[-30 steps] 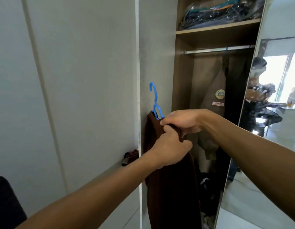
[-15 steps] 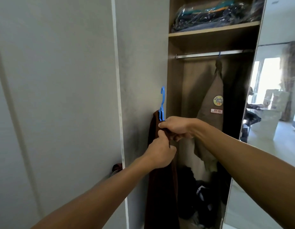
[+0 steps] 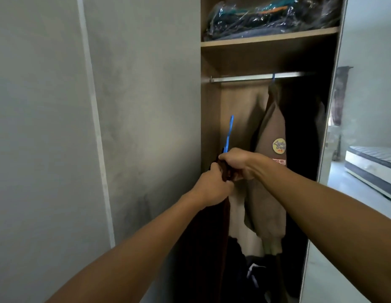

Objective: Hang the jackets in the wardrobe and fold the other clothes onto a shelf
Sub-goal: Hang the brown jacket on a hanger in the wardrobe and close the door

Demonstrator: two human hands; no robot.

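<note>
A dark brown jacket [image 3: 203,237] on a blue hanger [image 3: 228,136] is held at the wardrobe opening. The collar is pinched by the left hand [image 3: 210,189], fingers curled into the cloth. The hanger neck and the cloth just above are gripped by the right hand [image 3: 238,164]. The hook stands up above the right hand, well below the rail [image 3: 255,78]. Up and right of both hands, a tan jacket [image 3: 271,171] is already hung. The brown jacket is judged soft, limp and fairly heavy, likely to slide off the shoulders. It is best carried by the stiff hanger neck, not the fabric.
</note>
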